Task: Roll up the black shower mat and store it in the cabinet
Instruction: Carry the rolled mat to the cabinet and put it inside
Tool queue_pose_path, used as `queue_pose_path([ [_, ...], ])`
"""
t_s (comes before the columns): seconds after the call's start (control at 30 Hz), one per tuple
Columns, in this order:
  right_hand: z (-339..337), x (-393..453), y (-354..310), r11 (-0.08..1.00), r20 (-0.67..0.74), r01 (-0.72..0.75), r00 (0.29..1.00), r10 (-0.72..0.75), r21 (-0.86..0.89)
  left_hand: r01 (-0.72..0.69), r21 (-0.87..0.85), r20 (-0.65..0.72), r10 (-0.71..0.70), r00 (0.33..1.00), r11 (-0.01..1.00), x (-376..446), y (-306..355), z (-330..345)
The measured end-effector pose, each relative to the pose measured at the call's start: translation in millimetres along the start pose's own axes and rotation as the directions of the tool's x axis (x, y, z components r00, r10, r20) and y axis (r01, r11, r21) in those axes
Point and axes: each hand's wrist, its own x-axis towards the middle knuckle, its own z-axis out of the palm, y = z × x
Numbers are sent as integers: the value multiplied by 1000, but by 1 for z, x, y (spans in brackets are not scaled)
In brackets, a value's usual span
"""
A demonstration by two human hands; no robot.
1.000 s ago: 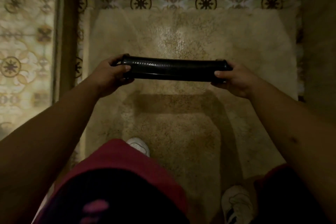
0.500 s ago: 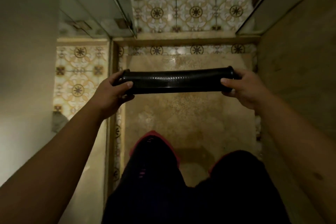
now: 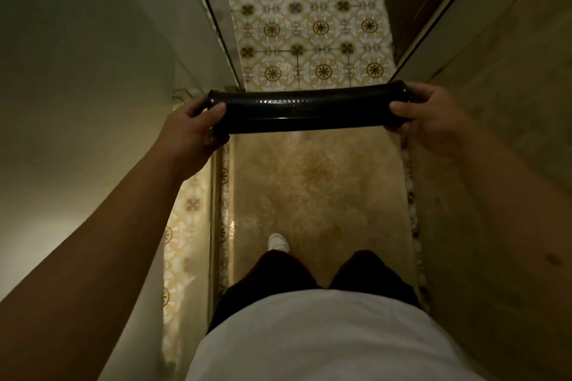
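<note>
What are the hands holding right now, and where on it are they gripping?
The rolled black shower mat, held level: left hand wraps its left end, right hand wraps its right end.

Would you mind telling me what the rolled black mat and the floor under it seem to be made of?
The black mat looks like rubber or soft plastic: glossy, with a fine dotted texture. The floor looks like polished speckled stone or terrazzo, shiny as if wet; the patterned tiles beyond look glazed ceramic.

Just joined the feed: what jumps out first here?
A rolled black shower mat held level at centre frame, the left hand and right hand gripping its ends. Patterned floor tiles lie beyond it, a beige speckled floor below.
</note>
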Motion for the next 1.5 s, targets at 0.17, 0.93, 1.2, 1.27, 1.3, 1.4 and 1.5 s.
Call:
queue_pose_path([
  [0.17,9,-18,-12,997,-29,60,998,-61,-45,-11,26,18,11,1000,1000,-15,20,5],
  [0.93,-76,63,-84,988,-77,111,990,-120,-106,-94,203,-92,114,989,975,56,69,119],
  [1.2,-76,126,-112,991,-84,90,992,-99,-101,-139,257,-88,166,982,956,122,98,118],
  [1.27,-70,149,-118,990,-100,98,989,-108,-100,-151,261,-88,180,980,953,149,106,113],
  [1.3,-67,160,-121,990,-109,98,988,-108,-96,-152,261,-87,180,980,953,163,110,109],
  [1.4,-55,196,-132,995,-146,80,985,-89,-65,-149,270,-76,175,982,951,209,129,97],
  [1.5,-43,225,-144,997,-168,51,984,-60,-58,-152,294,-53,175,983,944,245,148,85],
])
